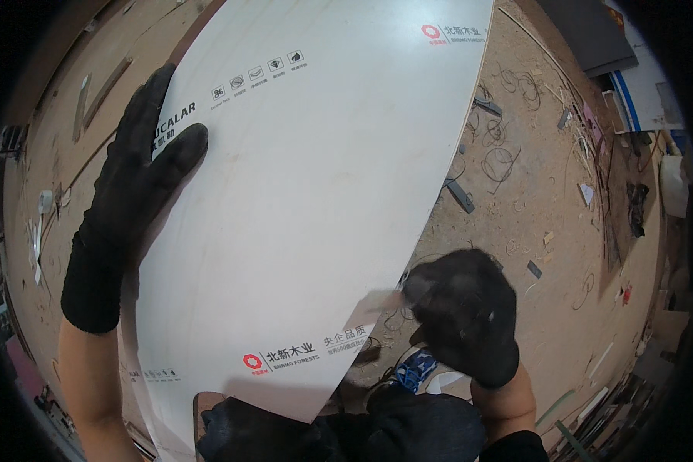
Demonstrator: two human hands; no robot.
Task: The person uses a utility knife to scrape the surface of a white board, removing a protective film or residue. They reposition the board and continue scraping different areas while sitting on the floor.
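Note:
A large white laminated board [300, 190] lies before me, its protective face printed with writing and small symbols. My left hand [141, 153], in a black knitted work glove, holds the board's left edge, thumb on the top face and fingers stretched along the side. Beside the right edge, my right hand [465, 315] is closed into a fist in a matching glove. Something small and blurred shows at its fingers, against the edge; its shape cannot be made out. A shadow falls on the board there. Under the lower left lies another printed white board [150, 398].
Thin curled strips [499, 164] and dark grey offcuts [461, 196] litter the brown floor [554, 317] at right. A tape roll [45, 202] and wooden strips [107, 92] lie at left. Dark panels [589, 34] stand at upper right. My blue patterned shoe [413, 369] shows below.

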